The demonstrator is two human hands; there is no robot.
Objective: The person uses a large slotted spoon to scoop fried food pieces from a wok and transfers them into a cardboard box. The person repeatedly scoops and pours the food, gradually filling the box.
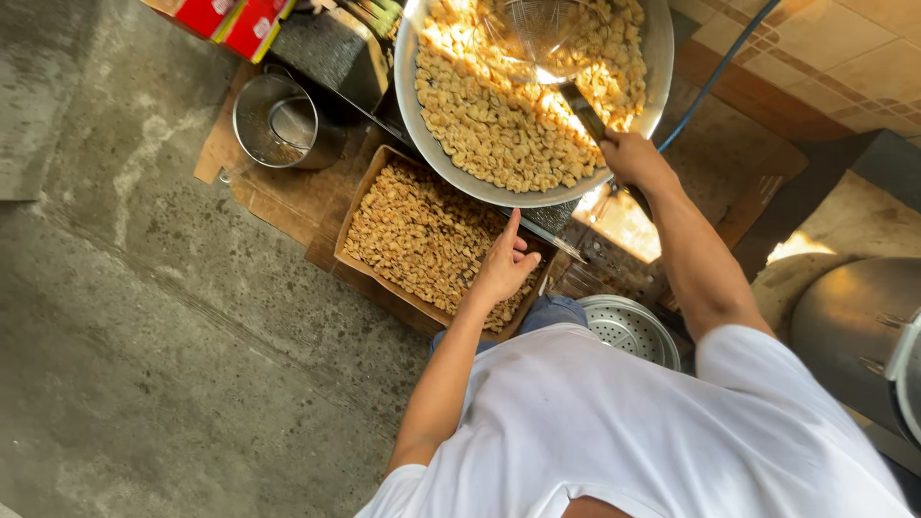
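Right hand [631,158] is clamped round the handle of a wire skimmer [537,34], w/ the mesh bowl up at 12 o'clock, resting in a big metal wok [652,67] heaped w/ pale fried pieces [499,125]. Left hand [501,269] is loose, fingers half spread, holding nothing, hovering over a cardboard tray [360,197] of darker fried pieces [413,235] at approx 7 o'clock of the wok.

Risks, as I judge: wok rim overhangs the tray, so a hard scoop could flick pieces over the edge onto the concrete floor [144,336]. If it's hot, left hand sits close under the rim. Steel pot [283,120] at 9 o'clock and perforated strainer [628,331] at 5 o'clock are near enough to get knocked.
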